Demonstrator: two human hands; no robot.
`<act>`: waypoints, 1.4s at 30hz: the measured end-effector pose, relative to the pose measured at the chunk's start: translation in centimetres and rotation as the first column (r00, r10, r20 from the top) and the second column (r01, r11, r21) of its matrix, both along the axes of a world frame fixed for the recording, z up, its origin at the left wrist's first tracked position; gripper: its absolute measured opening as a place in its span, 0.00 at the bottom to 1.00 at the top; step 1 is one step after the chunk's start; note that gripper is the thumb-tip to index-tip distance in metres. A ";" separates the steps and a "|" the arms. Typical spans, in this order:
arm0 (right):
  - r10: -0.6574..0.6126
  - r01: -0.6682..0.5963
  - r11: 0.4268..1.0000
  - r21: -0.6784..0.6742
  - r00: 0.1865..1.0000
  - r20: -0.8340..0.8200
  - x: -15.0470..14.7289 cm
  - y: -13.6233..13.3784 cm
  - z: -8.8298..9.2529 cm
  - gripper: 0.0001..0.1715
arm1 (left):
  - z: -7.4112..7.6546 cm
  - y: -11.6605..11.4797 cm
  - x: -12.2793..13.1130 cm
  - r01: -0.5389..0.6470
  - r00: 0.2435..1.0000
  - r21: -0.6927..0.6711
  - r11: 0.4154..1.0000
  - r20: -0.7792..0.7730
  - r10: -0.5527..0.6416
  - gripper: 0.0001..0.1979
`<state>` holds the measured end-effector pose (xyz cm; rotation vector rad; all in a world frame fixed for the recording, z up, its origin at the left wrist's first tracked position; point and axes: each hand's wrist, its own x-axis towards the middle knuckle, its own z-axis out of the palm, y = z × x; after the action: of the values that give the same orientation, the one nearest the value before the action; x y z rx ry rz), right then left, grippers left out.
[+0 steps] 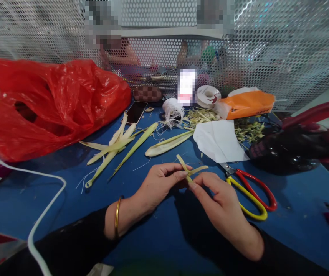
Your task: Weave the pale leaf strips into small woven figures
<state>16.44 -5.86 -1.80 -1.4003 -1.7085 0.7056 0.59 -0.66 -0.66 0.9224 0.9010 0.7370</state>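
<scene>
My left hand (158, 184) and my right hand (219, 203) meet over the blue table (75, 214), both pinched on a small folded strip of pale yellow-green leaf (189, 170). Its short ends stick up and to the right from between my fingertips. A gold bangle (117, 218) sits on my left wrist. Several long leaf strips (118, 147) lie on the table just beyond my left hand. Red-and-yellow-handled scissors (250, 191) lie right of my right hand, blades partly under a white paper sheet (220, 140).
A large red plastic bag (46, 101) fills the back left. A white cable (42, 218) curves at the left. Phone (136, 111), white thread bundle (172, 112), tape roll (208, 96), orange packet (247, 104), leaf scraps and dark bag (285, 151) lie behind. Perforated screen with people beyond.
</scene>
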 end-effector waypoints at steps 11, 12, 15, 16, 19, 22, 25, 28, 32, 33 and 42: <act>0.087 -0.105 0.982 0.160 0.989 0.117 -0.2 0.1 0.5 0.12 | -0.3 -0.5 0.4 -0.098 0.991 0.012 0.995 -0.093 0.099 0.13; 0.096 -0.117 0.979 0.168 0.987 0.128 -0.2 0.1 0.5 0.12 | -0.3 -0.6 0.4 -0.110 0.990 0.001 0.994 -0.088 0.109 0.12; 0.122 -0.147 0.975 0.166 0.981 0.150 -0.3 0.1 0.6 0.12 | -0.3 -0.5 0.4 -0.124 0.990 -0.026 0.992 -0.073 0.122 0.12; 0.123 -0.148 0.975 0.164 0.981 0.151 -0.3 0.2 0.6 0.12 | -0.3 -0.4 0.4 -0.109 0.992 -0.029 0.994 -0.068 0.107 0.12; 0.094 -0.114 0.981 0.155 0.986 0.134 -0.3 0.2 0.6 0.11 | -0.2 0.1 0.0 -0.001 1.000 -0.049 0.999 -0.025 0.000 0.16; 0.061 -0.081 0.984 0.158 0.990 0.123 -0.1 0.2 0.5 0.11 | 0.0 0.5 -0.4 0.082 0.997 -0.070 0.994 0.012 -0.082 0.16; 0.059 -0.079 0.984 0.158 0.990 0.127 0.0 0.2 0.5 0.11 | 0.3 0.5 -0.4 0.071 0.997 -0.072 0.995 0.007 -0.071 0.16; 0.029 -0.052 0.987 0.150 0.987 0.156 0.1 0.2 0.4 0.10 | 0.3 0.4 -0.3 0.037 0.999 -0.090 0.995 -0.006 -0.038 0.16; -0.109 0.050 0.971 0.236 0.964 0.244 0.1 0.2 0.2 0.02 | 0.2 0.3 -0.3 0.004 0.999 -0.079 0.997 -0.041 -0.008 0.15; -0.118 0.043 0.962 0.271 0.956 0.268 0.2 0.2 0.2 0.02 | 0.2 0.3 -0.3 0.005 0.999 -0.075 0.997 -0.045 -0.008 0.15; -0.085 -0.090 0.909 0.407 0.917 0.391 0.6 0.6 0.2 0.06 | 0.0 0.2 -0.3 0.015 0.999 -0.076 0.997 -0.037 -0.018 0.14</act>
<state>17.05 -5.28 -1.55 -1.2862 -2.0272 0.0251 0.25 -0.44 -0.63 0.8782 0.9475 0.6687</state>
